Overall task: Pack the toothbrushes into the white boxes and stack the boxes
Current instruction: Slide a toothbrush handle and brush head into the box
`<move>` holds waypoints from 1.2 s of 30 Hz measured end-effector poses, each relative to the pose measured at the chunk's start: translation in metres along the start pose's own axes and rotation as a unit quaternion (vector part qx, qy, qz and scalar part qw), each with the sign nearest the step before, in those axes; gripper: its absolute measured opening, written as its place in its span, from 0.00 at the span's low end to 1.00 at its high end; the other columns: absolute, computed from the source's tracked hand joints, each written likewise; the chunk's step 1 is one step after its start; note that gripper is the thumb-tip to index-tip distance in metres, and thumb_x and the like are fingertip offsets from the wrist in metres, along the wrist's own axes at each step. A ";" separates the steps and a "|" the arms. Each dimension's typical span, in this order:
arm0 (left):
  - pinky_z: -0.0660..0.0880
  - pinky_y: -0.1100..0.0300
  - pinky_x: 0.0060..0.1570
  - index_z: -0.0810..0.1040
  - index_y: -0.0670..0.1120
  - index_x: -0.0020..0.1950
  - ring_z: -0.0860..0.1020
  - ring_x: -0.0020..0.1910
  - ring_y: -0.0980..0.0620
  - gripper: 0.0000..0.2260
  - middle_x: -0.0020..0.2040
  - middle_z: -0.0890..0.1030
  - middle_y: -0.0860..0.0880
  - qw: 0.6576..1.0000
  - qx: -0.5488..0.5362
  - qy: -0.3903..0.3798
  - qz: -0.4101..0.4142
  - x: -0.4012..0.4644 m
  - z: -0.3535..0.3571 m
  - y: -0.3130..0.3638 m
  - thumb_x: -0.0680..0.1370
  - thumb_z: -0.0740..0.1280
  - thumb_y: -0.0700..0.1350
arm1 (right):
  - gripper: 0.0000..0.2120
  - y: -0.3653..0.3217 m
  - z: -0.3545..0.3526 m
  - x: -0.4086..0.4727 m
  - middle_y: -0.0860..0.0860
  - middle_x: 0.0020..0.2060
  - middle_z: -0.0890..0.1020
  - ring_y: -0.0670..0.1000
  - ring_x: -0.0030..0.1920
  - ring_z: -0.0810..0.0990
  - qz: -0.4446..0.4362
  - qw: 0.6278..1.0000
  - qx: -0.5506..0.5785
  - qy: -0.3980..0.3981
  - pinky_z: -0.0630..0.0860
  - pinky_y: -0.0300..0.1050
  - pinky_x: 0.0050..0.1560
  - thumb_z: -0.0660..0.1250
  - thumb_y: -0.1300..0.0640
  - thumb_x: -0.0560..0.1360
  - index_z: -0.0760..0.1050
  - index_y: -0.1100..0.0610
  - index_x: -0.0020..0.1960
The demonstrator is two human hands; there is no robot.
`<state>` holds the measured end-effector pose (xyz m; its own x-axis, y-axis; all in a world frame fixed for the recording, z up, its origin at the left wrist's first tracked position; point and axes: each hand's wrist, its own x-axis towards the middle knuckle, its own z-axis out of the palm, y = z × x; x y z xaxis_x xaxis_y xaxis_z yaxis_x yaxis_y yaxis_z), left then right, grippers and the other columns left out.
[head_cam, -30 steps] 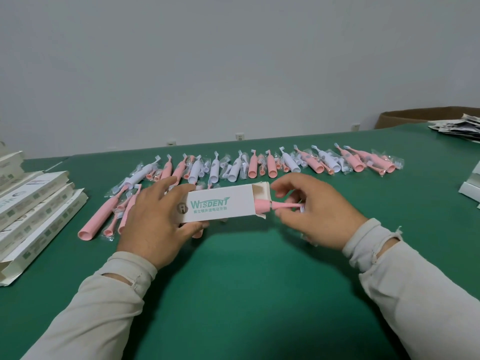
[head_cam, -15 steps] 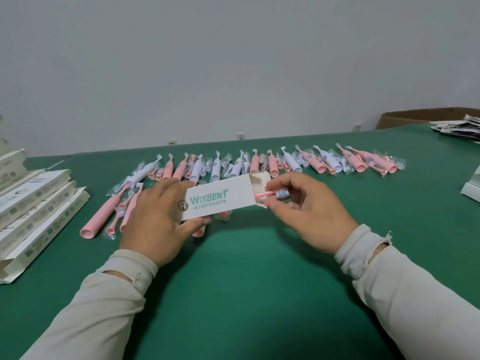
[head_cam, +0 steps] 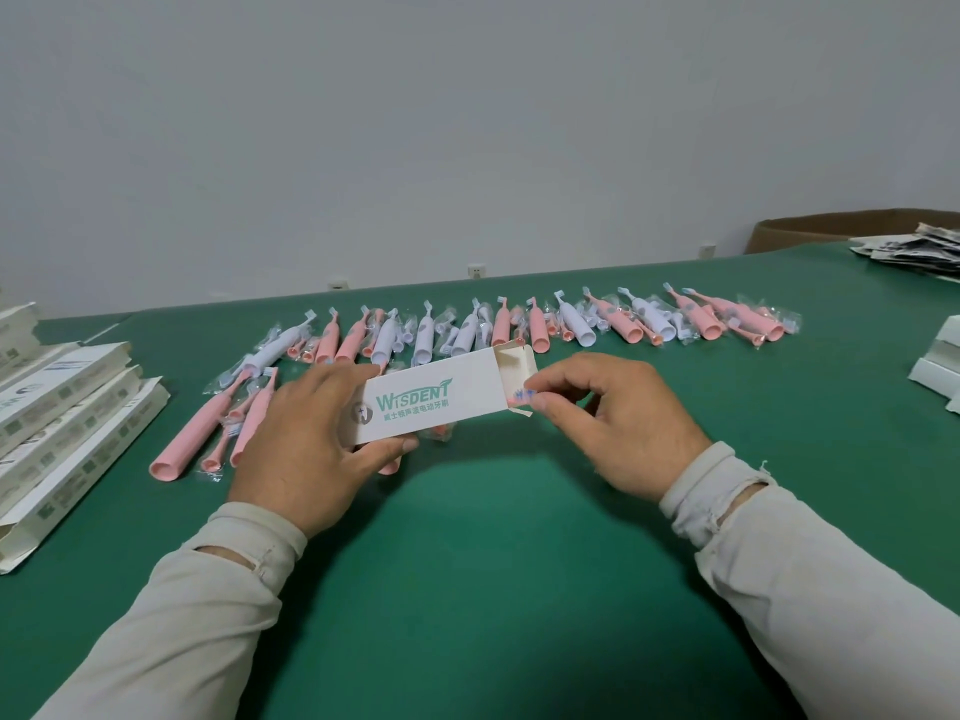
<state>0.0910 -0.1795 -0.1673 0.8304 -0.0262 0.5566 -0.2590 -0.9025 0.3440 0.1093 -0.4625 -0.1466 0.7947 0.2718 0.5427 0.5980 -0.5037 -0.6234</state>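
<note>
At box point(head_cam: 441, 397) mouth, toothbrush point(head_cam: 521, 396) tip pinched by right hand point(head_cam: 608, 423)

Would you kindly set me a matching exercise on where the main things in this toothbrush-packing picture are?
Things:
1. left hand
2. right hand
3. pink toothbrush
4. stack of white boxes

Places or states:
A. lies at the table's left edge
B. grips the printed box
C. only its bristle tip shows at the box's open end
D. pinches the brush tip

Pairs: 1-B, 2-D, 3-C, 4-A
</note>
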 end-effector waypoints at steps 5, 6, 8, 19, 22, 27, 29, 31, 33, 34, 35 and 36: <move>0.69 0.55 0.49 0.73 0.56 0.67 0.71 0.53 0.54 0.37 0.55 0.76 0.58 1.000 0.001 -0.016 -0.001 0.000 -0.001 0.008 0.62 0.63 0.73 | 0.08 -0.006 0.003 0.000 0.39 0.39 0.77 0.42 0.43 0.76 -0.045 0.997 -0.060 -0.034 0.70 0.32 0.47 0.69 0.62 0.76 0.82 0.50 0.45; 0.69 0.55 0.48 0.73 0.56 0.66 0.71 0.52 0.54 0.36 0.54 0.76 0.58 1.000 0.002 -0.017 0.001 0.000 -0.002 0.009 0.63 0.64 0.73 | 0.08 -0.006 0.004 0.000 0.40 0.39 0.78 0.42 0.43 0.76 -0.045 0.997 -0.053 -0.028 0.70 0.32 0.48 0.69 0.63 0.76 0.82 0.50 0.44; 0.71 0.54 0.52 0.73 0.54 0.67 0.72 0.55 0.54 0.34 0.57 0.77 0.56 1.000 0.002 -0.019 0.006 0.001 -0.002 0.009 0.65 0.71 0.67 | 0.08 -0.005 0.006 -0.001 0.42 0.40 0.80 0.43 0.42 0.77 -0.021 1.000 -0.005 -0.011 0.71 0.31 0.47 0.70 0.63 0.76 0.83 0.52 0.45; 0.69 0.53 0.54 0.73 0.49 0.67 0.69 0.53 0.54 0.30 0.59 0.78 0.49 0.999 0.015 0.029 -0.022 0.004 0.001 -0.006 0.69 0.78 0.51 | 0.08 0.024 -0.053 0.009 0.39 0.41 0.80 0.43 0.43 0.79 0.197 0.959 -0.185 -0.080 0.76 0.44 0.53 0.67 0.57 0.77 0.77 0.44 0.42; 0.71 0.51 0.52 0.74 0.51 0.66 0.70 0.53 0.51 0.28 0.58 0.78 0.50 0.999 0.028 0.027 -0.013 0.004 0.000 -0.003 0.69 0.78 0.53 | 0.08 0.019 -0.045 0.006 0.43 0.39 0.81 0.47 0.43 0.80 0.232 0.923 -0.253 -0.172 0.77 0.46 0.51 0.69 0.45 0.75 0.77 0.48 0.41; 0.72 0.50 0.54 0.73 0.53 0.65 0.72 0.55 0.49 0.27 0.59 0.78 0.51 0.999 0.037 0.024 -0.012 0.004 0.000 -0.003 0.69 0.77 0.55 | 0.07 0.009 -0.024 0.004 0.47 0.44 0.81 0.53 0.47 0.80 0.235 0.904 -0.286 -0.216 0.78 0.51 0.54 0.68 0.49 0.75 0.71 0.49 0.47; 0.72 0.50 0.52 0.73 0.52 0.65 0.72 0.54 0.50 0.27 0.58 0.78 0.52 0.999 0.035 0.027 -0.007 0.004 -0.001 -0.002 0.69 0.77 0.55 | 0.08 0.007 -0.020 0.004 0.47 0.44 0.80 0.53 0.46 0.80 0.221 0.904 -0.284 -0.229 0.78 0.52 0.53 0.67 0.52 0.76 0.70 0.48 0.52; 0.71 0.51 0.52 0.74 0.51 0.65 0.71 0.53 0.50 0.27 0.57 0.78 0.51 0.999 0.035 0.031 -0.004 0.003 -0.001 -0.002 0.69 0.77 0.55 | 0.16 0.008 -0.018 0.004 0.47 0.45 0.80 0.52 0.47 0.80 0.213 0.901 -0.286 -0.249 0.78 0.51 0.54 0.68 0.52 0.75 0.70 0.49 0.60; 0.72 0.50 0.53 0.73 0.51 0.66 0.72 0.54 0.49 0.28 0.58 0.78 0.51 0.999 0.037 0.029 -0.008 0.003 0.000 -0.002 0.69 0.78 0.53 | 0.24 0.011 -0.018 0.004 0.45 0.46 0.79 0.51 0.47 0.78 0.199 0.915 -0.260 -0.236 0.76 0.46 0.56 0.68 0.53 0.74 0.69 0.49 0.69; 0.72 0.49 0.53 0.73 0.51 0.66 0.72 0.54 0.49 0.28 0.58 0.78 0.51 0.999 0.040 0.025 -0.012 0.003 0.000 -0.002 0.69 0.78 0.53 | 0.27 0.011 -0.018 0.005 0.46 0.45 0.79 0.50 0.46 0.78 0.194 0.938 -0.207 -0.200 0.75 0.43 0.54 0.69 0.54 0.74 0.68 0.50 0.72; 0.72 0.49 0.54 0.73 0.52 0.66 0.72 0.55 0.49 0.29 0.59 0.78 0.51 0.999 0.042 0.022 -0.014 0.003 0.000 -0.001 0.69 0.78 0.53 | 0.27 0.011 -0.019 0.006 0.47 0.42 0.80 0.49 0.42 0.78 0.191 0.963 -0.121 -0.143 0.76 0.41 0.50 0.68 0.57 0.74 0.69 0.51 0.73; 0.72 0.49 0.54 0.73 0.52 0.66 0.72 0.55 0.48 0.29 0.59 0.78 0.51 0.999 0.042 0.021 -0.014 0.002 0.000 -0.001 0.69 0.78 0.53 | 0.26 0.009 -0.020 0.007 0.48 0.37 0.80 0.47 0.36 0.78 0.189 0.979 -0.010 -0.077 0.77 0.40 0.43 0.68 0.61 0.74 0.70 0.53 0.71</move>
<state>0.0934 -0.1793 -0.1665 0.8146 0.0156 0.5798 -0.1929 -0.9354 0.2962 0.1177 -0.4818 -0.1370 0.9659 0.1829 0.1833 0.2576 -0.6082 -0.7508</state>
